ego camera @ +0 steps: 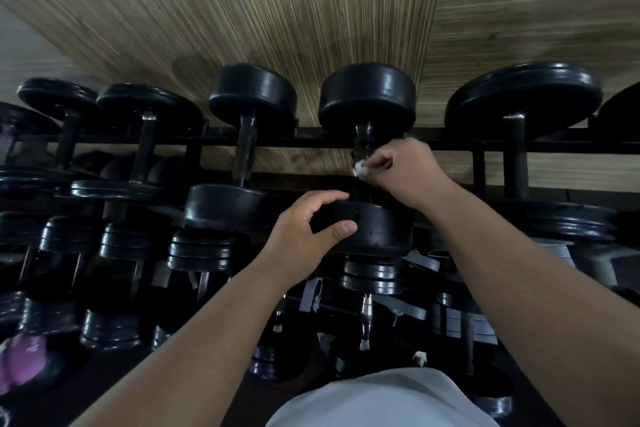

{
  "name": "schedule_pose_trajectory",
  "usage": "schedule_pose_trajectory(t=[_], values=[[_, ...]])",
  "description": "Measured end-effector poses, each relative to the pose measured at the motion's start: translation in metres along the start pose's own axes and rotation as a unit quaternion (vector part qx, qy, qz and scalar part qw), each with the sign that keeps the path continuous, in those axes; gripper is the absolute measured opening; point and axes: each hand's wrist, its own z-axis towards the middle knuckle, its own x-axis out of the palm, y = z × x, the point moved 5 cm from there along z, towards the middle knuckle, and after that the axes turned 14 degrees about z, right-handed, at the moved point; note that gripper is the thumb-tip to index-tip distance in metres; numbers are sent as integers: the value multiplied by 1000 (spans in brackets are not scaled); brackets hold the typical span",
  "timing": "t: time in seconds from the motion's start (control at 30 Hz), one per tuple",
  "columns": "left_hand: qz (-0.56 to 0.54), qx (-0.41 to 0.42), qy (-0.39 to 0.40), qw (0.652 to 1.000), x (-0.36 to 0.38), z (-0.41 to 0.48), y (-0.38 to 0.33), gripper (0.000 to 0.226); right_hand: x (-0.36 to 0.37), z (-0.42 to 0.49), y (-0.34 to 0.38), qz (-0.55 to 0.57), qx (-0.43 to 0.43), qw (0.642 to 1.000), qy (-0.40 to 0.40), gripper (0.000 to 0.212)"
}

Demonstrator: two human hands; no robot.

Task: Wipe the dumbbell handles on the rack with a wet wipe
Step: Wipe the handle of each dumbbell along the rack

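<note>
Dumbbell (pixel 367 94) lies across top tier of rack (pixel 450 140), neighbours either side. Heavy, rigid; judged not to shift under rubbing, no lifting needed. Its handle (pixel 363 139) dark, narrow, stiff. Small white wipe (pixel 360 170) soft, limp, bunched; pinched by right hand (pixel 408 170) against handle. Fingers of left hand (pixel 304 236) curl round near head, steadying. Best hold: wrap wipe round handle, slide between heads.

Seeing a dull sheen on the black dumbbell head (pixel 381 230), scuffed and pitted. Finding dark, worn metal on its handle (pixel 363 137). Noting soft, crumpled white fibre in the wet wipe (pixel 359 170). Passing matt black metal on the rack (pixel 311 141), streaky wood-grain panelling on the wall (pixel 242 10), bright chrome on a lower handle (pixel 366 314).
</note>
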Motion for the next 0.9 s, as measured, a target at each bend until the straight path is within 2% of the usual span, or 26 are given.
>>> schedule_pose_trajectory(t=[0.1, 0.17, 0.37, 0.43, 0.53, 0.7, 0.77, 0.9], values=[[-5, -5, 0, 1000, 1, 0, 1, 41, 4, -12, -8, -7, 38, 998, 49, 10], [-6, -6, -4, 1000, 1, 0, 2, 42, 4, -14, -8, -24, 32, 998, 38, 9], [-23, -7, -15, 1000, 2, -2, 0, 40, -7, 13, 1, 36, -3, 990, -135, 11], [-23, -8, -14, 1000, 1, -1, 0, 40, -9, 23, 1, 47, 6, 986, -157, 13], [-27, -10, -9, 1000, 2, -1, 1, 40, -5, 23, 1, 30, 5, 993, -117, 12], [-32, -2, -10, 999, 1, 2, 4, 42, 8, 2, 5, -55, -23, 997, 57, 11], [-32, 0, -9, 999, 0, 2, 5, 43, 7, 4, 11, -86, -46, 993, 67, 12], [-35, 4, -1, 999, 1, 2, 6, 43, 12, 28, 24, -148, -89, 985, 9, 17]])
